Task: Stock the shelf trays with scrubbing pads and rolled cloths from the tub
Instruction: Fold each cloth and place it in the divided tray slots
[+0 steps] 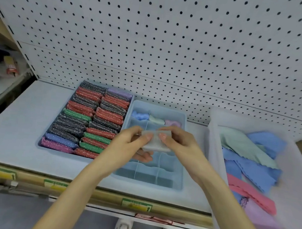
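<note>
— pegboard (173, 41) at the back, grey shelf (14, 117) under it. two blue trays sit side by side on the shelf.
— contents?
— left tray (39, 144) is packed with scrubbing pads (89, 118) on edge in two columns: red, black, green, blue, purple. divided tray (179, 174) just right of it has three in its back row: blue roll (139, 116), pale green roll (156, 120), lilac roll (172, 123).
— hands?
— both on one white cloth (156, 144), over the middle of the divided tray. my left hand (133, 142) pinches its left end, thumb on top, fingers underneath. my right hand (179, 142) pinches the right end, thumb on the near side, fingers curled over the far edge. can't tell if the cloth touches the tray.
— tub?
— clear tub (214, 159) right of the trays, holding loose cloths (253, 163): blue, green, pink, lilac.
</note>
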The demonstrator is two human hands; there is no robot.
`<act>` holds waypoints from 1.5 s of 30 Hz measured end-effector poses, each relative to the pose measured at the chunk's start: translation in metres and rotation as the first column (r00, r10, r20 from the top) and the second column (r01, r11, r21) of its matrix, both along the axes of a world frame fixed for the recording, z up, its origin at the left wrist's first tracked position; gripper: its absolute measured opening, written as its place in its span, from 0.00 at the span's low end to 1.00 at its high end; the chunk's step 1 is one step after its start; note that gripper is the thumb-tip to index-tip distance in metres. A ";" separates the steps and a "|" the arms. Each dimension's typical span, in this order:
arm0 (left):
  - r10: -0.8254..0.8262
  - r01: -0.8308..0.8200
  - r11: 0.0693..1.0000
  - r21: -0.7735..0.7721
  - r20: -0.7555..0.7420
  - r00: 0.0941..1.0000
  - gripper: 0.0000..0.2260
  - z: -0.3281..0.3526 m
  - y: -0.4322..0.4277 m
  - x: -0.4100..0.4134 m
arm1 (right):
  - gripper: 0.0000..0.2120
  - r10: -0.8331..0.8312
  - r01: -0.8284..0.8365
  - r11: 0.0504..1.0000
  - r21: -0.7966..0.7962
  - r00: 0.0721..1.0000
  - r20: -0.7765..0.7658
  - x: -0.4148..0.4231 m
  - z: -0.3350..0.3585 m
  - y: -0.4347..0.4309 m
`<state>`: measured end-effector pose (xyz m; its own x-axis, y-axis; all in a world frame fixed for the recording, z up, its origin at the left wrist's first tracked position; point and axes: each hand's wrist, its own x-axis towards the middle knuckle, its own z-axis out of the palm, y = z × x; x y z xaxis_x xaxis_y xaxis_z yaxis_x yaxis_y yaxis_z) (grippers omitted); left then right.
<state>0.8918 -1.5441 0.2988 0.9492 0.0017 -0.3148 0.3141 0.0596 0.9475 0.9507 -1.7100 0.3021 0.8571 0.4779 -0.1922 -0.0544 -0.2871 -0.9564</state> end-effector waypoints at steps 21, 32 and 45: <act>0.221 -0.219 0.972 0.083 -0.020 0.975 0.14 -0.058 0.047 0.012 | 0.13 0.236 -0.241 0.970 -0.028 0.963 -0.131 0.032 -0.056 0.046; 0.301 -0.319 0.929 0.189 0.119 0.946 0.05 -0.077 0.074 0.015 | 0.09 0.218 -0.215 0.958 -0.188 0.976 -0.005 0.078 -0.065 0.071; 0.267 -0.275 0.958 0.087 0.092 0.959 0.17 -0.108 0.058 0.007 | 0.08 0.538 0.050 0.519 -0.853 0.756 0.372 0.112 -0.127 0.109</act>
<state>0.8992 -1.4860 0.1911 0.9305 0.2891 -0.2250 0.2239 0.0376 0.9739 1.0629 -1.6010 0.1750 0.7975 0.5819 -0.1594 0.5683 -0.8132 -0.1254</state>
